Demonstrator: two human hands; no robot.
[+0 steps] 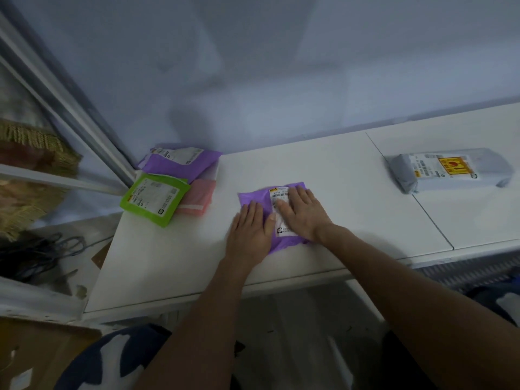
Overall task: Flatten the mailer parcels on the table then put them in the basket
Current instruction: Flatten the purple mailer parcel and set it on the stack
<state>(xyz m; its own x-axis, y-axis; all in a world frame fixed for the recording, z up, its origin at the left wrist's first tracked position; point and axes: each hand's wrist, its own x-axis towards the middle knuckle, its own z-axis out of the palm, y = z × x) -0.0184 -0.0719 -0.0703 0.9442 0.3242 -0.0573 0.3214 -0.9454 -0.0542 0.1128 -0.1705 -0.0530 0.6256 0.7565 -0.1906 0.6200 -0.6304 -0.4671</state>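
A purple mailer parcel [253, 196] with a white shipping label lies in the middle of the white table [337, 175]. My left hand [250, 229] lies flat on its left part, palm down, fingers together. My right hand [302, 212] lies flat on its right part, covering much of the label. Neither hand grips anything. At the table's far left lie another purple mailer [180, 161], a green mailer [154, 199] and a pink mailer [197, 199], overlapping. A grey mailer [450, 171] with a yellow sticker lies at the far right. No basket is in view.
A wall runs behind the table. A glass window frame [70, 108] stands at the left, with dark cables [36, 254] on the sill below it. A cardboard box [42, 358] sits at the lower left. A seam [410, 192] splits the table top at the right.
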